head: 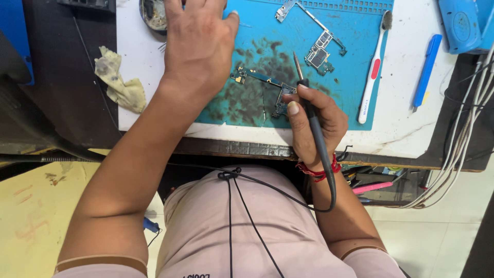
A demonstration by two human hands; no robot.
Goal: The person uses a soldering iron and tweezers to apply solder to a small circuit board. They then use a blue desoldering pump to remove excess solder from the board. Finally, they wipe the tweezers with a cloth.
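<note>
Fingers point(294, 107) of the right hand point(314, 123) are closed in a pen grip around the slim black soldering iron point(312, 123), thumb on the near side, with its bare metal tip pointing away over the mat and its black cord looping back past the wrist. Just beside that tip lies the small L-shaped phone circuit board with gold contacts point(267, 87), flat on the stained teal silicone work mat point(360, 31); it looks light, thin and rigid, and I judge it fragile, best held by its bare edges and not by the chips. The iron itself seems light and stiff, safe to hold only on its dark handle, since the tip is likely hot. The left hand point(198, 44) rests palm down on the mat's far left part, fingers spread and gripping nothing that I can see. A second, similar circuit board point(321, 49) lies further out on the mat. Right of the mat, on the white surface point(401, 128), are a white and red toothbrush point(374, 69) and a blue pen-shaped tool point(427, 69). A crumpled yellowish rag point(117, 80) lies at the left edge.
</note>
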